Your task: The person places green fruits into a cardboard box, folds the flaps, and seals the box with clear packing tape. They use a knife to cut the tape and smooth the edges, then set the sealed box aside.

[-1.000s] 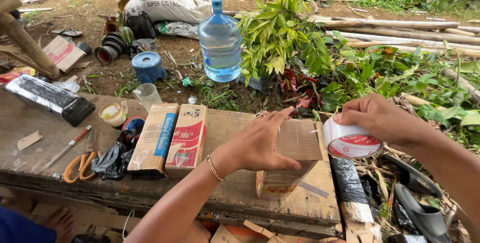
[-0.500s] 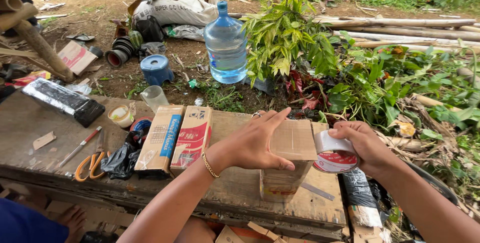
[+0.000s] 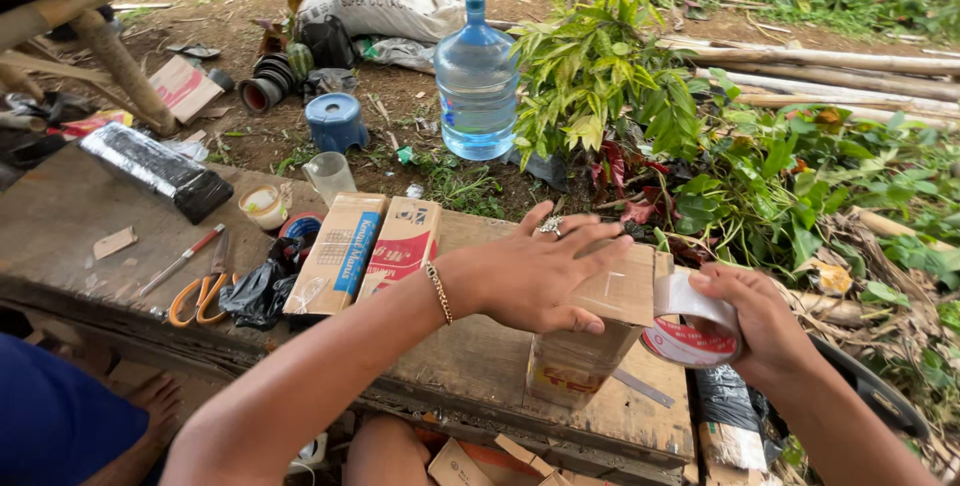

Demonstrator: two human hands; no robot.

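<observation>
A small upright cardboard box (image 3: 585, 351) stands on the wooden bench (image 3: 80, 236) near its right end. My left hand (image 3: 545, 271) lies flat on the box's closed top flaps, a ring on one finger and a bracelet at the wrist. My right hand (image 3: 760, 321) grips a roll of clear packing tape (image 3: 690, 331) pressed against the box's upper right edge, with a strip of tape running onto the top.
Two flat cartons (image 3: 365, 246) lie left of the box, beside orange-handled scissors (image 3: 200, 291), a red-handled tool (image 3: 180, 261), a black plastic bag (image 3: 260, 291) and a black wrapped bundle (image 3: 155, 168). Beyond the bench stand a large water bottle (image 3: 477, 81), a clear jug (image 3: 328, 176) and leafy plants (image 3: 610, 76).
My right hand brought the tape roll from up at the right down against the box's right edge. My left hand stayed flat on the box top.
</observation>
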